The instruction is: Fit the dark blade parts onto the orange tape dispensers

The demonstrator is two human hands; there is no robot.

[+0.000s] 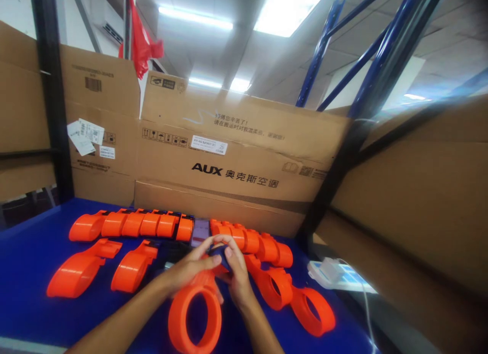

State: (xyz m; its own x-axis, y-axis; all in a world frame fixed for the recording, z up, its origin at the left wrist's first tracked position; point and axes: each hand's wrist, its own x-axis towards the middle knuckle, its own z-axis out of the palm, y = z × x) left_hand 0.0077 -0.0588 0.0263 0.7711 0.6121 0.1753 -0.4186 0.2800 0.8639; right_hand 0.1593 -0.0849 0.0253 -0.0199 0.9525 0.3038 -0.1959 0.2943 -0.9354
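Note:
In front of me I hold an orange plastic ring with a short handle, its round opening hanging low towards me. My left hand is closed around the handle from the left, thumb lying across its upper end. On the other side my right hand is closed too, fingers and thumb gripping a small dark blue part at the handle's top. The fingers partly cover this part, so how it joins the handle cannot be seen. Similar orange pieces lie nearby on both sides.
Rows of orange pieces stand along the back of the blue table surface. Between them is a flat grey, screen-like object. A white power strip with a cable lies right. Cardboard panels and a dark post enclose the table.

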